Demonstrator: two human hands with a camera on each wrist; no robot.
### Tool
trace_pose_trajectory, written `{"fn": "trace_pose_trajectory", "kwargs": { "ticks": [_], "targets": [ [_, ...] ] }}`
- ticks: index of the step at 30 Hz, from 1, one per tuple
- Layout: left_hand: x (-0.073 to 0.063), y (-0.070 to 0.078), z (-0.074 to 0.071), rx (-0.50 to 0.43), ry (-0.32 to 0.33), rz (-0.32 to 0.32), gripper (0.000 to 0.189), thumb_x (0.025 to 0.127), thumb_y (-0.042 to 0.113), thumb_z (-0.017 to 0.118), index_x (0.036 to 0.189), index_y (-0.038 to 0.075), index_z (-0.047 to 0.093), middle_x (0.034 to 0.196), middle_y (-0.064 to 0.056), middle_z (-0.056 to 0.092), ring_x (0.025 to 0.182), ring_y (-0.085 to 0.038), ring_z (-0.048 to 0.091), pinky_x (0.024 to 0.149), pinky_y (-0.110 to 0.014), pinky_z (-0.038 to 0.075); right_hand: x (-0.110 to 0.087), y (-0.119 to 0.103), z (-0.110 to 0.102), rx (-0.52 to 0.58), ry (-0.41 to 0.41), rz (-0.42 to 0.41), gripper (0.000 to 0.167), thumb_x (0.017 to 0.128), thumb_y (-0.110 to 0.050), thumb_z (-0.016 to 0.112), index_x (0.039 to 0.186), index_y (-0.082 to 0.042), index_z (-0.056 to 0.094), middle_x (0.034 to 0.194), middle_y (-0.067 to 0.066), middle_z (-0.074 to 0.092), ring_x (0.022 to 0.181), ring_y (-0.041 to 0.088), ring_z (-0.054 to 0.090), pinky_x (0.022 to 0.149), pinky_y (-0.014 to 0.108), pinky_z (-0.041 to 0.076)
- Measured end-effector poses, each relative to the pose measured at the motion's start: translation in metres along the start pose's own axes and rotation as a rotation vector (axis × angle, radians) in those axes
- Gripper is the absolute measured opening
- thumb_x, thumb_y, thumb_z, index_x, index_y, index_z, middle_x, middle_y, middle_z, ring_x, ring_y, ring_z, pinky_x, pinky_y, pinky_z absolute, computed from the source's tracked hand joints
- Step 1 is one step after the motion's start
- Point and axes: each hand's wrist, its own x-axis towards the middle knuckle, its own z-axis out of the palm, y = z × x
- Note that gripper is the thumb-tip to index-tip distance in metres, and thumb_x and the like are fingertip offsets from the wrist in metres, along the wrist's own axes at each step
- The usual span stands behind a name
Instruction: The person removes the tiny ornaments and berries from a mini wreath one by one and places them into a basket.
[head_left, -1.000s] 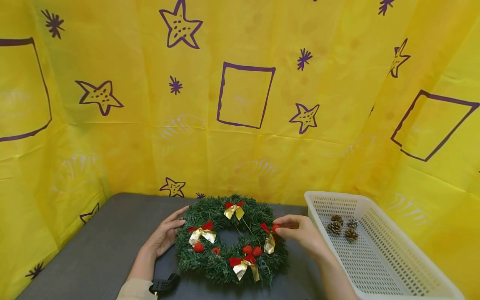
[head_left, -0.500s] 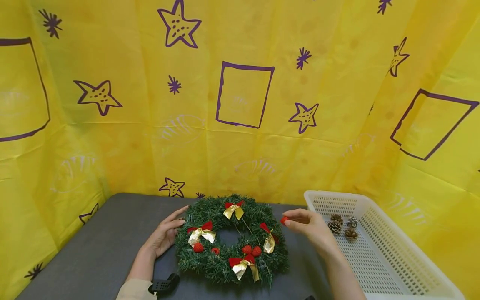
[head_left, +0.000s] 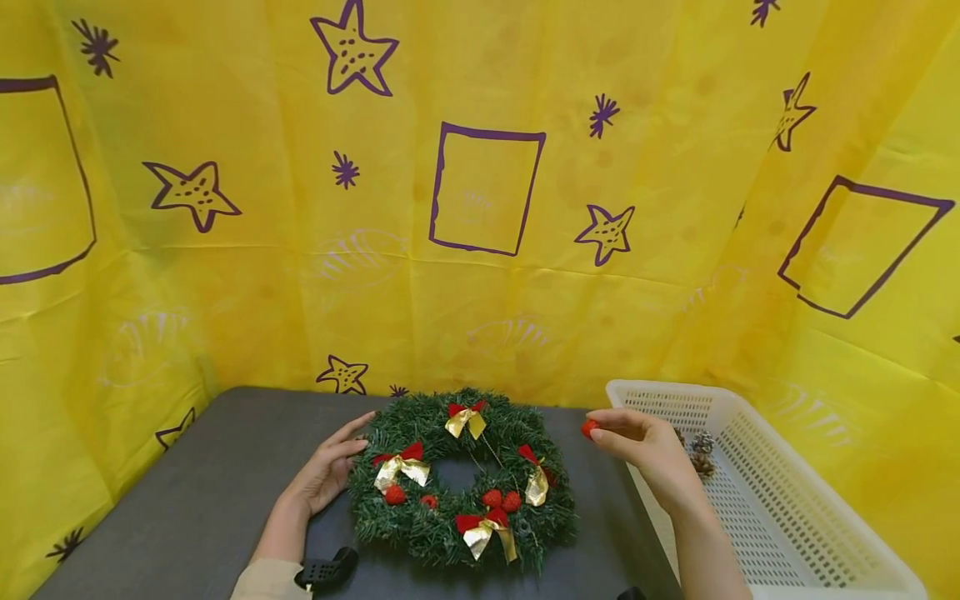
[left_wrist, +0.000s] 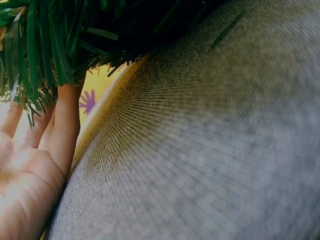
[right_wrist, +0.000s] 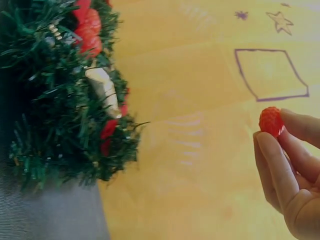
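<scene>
A green wreath (head_left: 408, 529) with red-and-gold bows lies on the dark table. Several red artificial raspberries (head_left: 394, 495) sit among its needles. At the wreath's left side, my left hand (head_left: 330, 473) has its fingers extended against the edge; in the left wrist view, needles cover the fingertips. To the right of the wreath and apart from it, my right hand (head_left: 654, 457) pinches a red raspberry (right_wrist: 271, 121) between thumb and fingertips. That raspberry is raised above the table, near the basket's left rim in the head view.
On the right stands a white perforated plastic basket (head_left: 667, 395) holding several pine cones (head_left: 702, 457), partly hidden by my right hand. Yellow cloth (head_left: 480, 333) with purple drawings hangs behind the dark table (head_left: 195, 500).
My right hand has drawn the raspberry away from the wreath's right bow, rightward and slightly up, toward the basket. My left hand stays at the wreath's left edge.
</scene>
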Motion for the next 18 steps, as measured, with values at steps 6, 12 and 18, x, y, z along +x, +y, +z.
{"fn": "trace_pose_trajectory", "kwargs": {
  "ticks": [6, 12, 18],
  "targets": [
    [0.0, -0.001, 0.0, -0.002, -0.008, 0.013, 0.067, 0.101, 0.015, 0.049, 0.16, 0.01, 0.018, 0.167, -0.013, -0.019, 0.153, -0.038, -0.015, 0.065, -0.015, 0.04, -0.009, -0.005, -0.011, 0.019, 0.022, -0.07, 0.041, 0.092, -0.026, 0.07, 0.125, -0.004, 0.065, 0.103, -0.015, 0.074, 0.099, 0.004, 0.07, 0.089, 0.022, 0.054],
    [0.0, 0.0, 0.0, -0.008, -0.011, 0.014, 0.068, 0.1, 0.014, 0.049, 0.16, 0.009, 0.016, 0.166, -0.013, -0.019, 0.154, -0.037, -0.014, 0.061, -0.016, 0.037, -0.016, -0.01, -0.02, -0.017, 0.075, -0.068, 0.039, 0.093, -0.029, 0.069, 0.127, -0.009, 0.066, 0.105, -0.02, 0.073, 0.104, -0.003, 0.064, 0.088, 0.018, 0.051],
    [0.0, 0.0, 0.0, -0.02, -0.009, -0.003, 0.069, 0.1, 0.015, 0.05, 0.16, 0.012, 0.016, 0.166, -0.013, -0.02, 0.154, -0.036, -0.015, 0.06, -0.017, 0.036, -0.02, -0.015, -0.028, 0.027, 0.094, -0.071, 0.038, 0.094, -0.026, 0.068, 0.128, -0.009, 0.066, 0.101, -0.021, 0.073, 0.099, 0.0, 0.068, 0.085, 0.019, 0.052]
  ]
}}
